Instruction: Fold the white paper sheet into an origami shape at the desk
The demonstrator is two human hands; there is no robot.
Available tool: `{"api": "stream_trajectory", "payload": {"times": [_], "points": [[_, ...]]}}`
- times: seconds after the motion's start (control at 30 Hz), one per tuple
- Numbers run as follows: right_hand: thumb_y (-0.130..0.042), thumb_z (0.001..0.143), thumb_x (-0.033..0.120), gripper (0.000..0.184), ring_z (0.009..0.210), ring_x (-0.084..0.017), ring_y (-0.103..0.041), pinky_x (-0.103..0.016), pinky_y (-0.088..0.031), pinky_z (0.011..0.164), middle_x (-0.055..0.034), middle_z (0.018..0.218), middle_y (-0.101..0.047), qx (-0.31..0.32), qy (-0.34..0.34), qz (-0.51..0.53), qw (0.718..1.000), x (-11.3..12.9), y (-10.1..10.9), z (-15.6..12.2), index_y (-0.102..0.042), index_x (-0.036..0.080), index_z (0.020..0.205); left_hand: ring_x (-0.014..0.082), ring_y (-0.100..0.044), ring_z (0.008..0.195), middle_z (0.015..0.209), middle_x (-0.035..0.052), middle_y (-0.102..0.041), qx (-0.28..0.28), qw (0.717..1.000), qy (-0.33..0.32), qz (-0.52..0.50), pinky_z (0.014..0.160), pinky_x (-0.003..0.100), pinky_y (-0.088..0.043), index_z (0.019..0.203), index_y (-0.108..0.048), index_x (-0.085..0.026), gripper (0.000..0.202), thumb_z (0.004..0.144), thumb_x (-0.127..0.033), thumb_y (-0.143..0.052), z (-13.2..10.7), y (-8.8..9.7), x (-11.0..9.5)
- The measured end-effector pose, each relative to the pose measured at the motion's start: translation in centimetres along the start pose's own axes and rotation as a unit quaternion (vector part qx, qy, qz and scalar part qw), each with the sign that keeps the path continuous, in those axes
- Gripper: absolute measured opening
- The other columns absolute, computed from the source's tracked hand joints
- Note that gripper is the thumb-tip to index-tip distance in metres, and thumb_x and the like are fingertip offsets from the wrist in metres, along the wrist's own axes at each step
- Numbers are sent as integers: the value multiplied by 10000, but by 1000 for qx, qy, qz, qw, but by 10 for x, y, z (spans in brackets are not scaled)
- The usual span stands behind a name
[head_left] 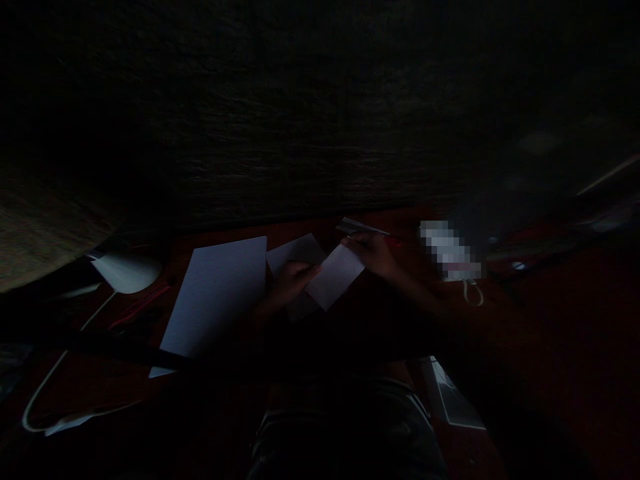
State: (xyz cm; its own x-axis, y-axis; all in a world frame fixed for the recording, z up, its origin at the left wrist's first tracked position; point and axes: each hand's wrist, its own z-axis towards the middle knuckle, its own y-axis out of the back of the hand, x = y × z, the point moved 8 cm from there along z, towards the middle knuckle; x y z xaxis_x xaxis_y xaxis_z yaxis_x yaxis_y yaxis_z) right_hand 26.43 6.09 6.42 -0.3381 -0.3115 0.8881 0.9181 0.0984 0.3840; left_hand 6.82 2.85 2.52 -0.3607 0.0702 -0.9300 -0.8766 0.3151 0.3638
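The scene is very dark. A small white sheet of paper [334,277] is held up between both hands, tilted over the table. My left hand [294,279] pinches its left edge, thumb on top. At the paper's upper right corner, my right hand [373,252] has its fingers closed on it. Beneath and behind lies another pale sheet [305,250], partly covered by the left hand and the held paper. To the left rests a large white sheet [220,293], its lower part shaded by my arm. Just beyond the right hand is a flat grey piece [353,225], partly hidden.
A white cone-shaped object [131,272] with a pale cord [50,377] sits at the left. On the right lies a blurred-out white item [453,250] with a cord loop [474,293]. A framed flat panel [457,400] is at lower right. A dark wall [300,120] rises behind the table.
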Motion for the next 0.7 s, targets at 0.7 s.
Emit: {"api": "stream_trajectory", "payload": {"times": [0.7], "points": [[-567,901,732,593,556,-137,-435,-280,-309,523,-6,607,-504,-104,-47,-24,993,-10,21,2,-561,207,625,147,-602,515,575,21,-655,-39,993,28,-104,526,262,-461,676,-645,-184,508,803,-672,-703,1,13,7]]}}
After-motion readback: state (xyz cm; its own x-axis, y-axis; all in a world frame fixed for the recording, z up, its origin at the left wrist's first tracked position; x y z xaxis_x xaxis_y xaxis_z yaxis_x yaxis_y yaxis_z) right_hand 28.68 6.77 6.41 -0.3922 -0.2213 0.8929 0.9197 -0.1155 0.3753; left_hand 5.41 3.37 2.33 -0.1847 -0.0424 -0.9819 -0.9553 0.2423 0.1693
